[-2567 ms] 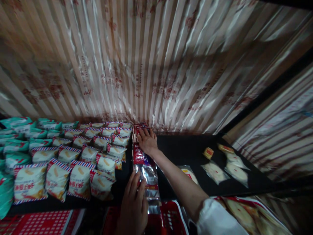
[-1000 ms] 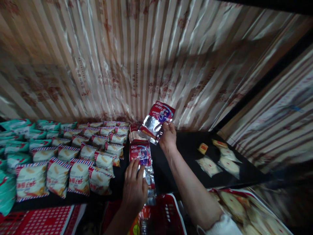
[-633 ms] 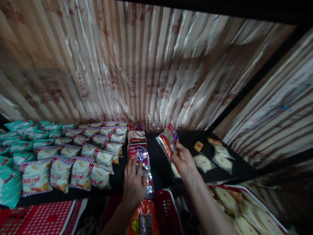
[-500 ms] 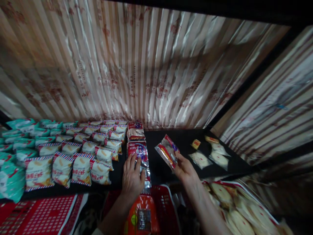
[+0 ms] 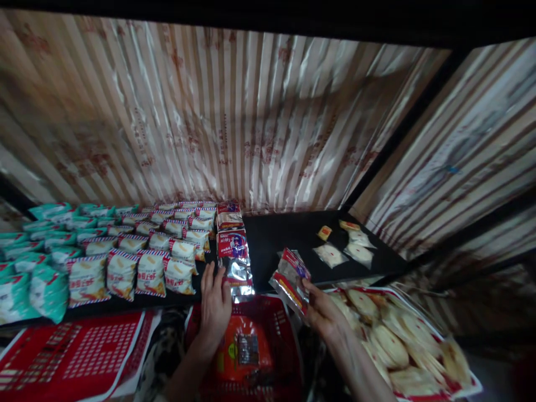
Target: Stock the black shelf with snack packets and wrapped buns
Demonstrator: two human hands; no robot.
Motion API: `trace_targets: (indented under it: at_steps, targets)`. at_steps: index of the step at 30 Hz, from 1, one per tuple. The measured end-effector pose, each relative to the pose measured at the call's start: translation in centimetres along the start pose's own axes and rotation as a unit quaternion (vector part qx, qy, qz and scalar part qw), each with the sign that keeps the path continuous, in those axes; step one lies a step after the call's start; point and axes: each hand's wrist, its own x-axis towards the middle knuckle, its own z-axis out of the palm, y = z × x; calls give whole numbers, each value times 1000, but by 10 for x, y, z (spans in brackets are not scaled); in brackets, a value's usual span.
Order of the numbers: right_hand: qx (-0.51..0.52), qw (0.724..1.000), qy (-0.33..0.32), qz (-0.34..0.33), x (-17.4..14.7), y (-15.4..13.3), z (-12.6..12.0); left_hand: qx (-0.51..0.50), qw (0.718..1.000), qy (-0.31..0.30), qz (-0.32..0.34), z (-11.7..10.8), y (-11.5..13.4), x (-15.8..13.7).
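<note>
A person's right hand is gripping a red-and-silver packet by its right side, thumb and fingers closing on it, and the packet is tilting across the front edge of a black shelf. Whether it is touching the shelf is impossible to tell. The left hand is hanging open at the same front edge, fingers extending forward and gripping nothing visible, just beside a line of matching packets; contact there is not showing clearly. That line is running from the front edge to the back edge, its packets overlapping.

To its left, striped-edge white snack bags are standing in rows, and teal bags are crowding the shelf's left end. Toward the back right corner, a small yellow pack is lying near clear-wrapped pale rounds.

Below the front edge, a red basket is holding an orange package; a second red basket is sitting to the left, and a white-rimmed tray of pale wrapped pieces is filling the right.
</note>
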Motion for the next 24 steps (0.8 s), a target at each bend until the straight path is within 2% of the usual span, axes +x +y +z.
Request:
trace_targets:
  at_steps: [3,7,11,13,19,24]
  targets:
    - [-40,999,16,-23,-12,-2,17,-25,998,-13,-51,-8,-2,-23]
    - [-102,986,-10,-129,-18,4,47,-44,995,-16,-93,-10,-4,-44]
    - [-162,960,-22,-226,0,20,73,-61,991,-13,-117,-6,-6,-49]
    - [-208,945,-23,-252,14,29,84,-72,989,-9,-129,-5,-3,-43]
    - [-340,899,-24,-274,47,50,105,-96,989,-9,-110,-6,3,-22]
    - [-431,848,-11,-309,52,56,110,-64,997,-20,-46,5,-5,-23]
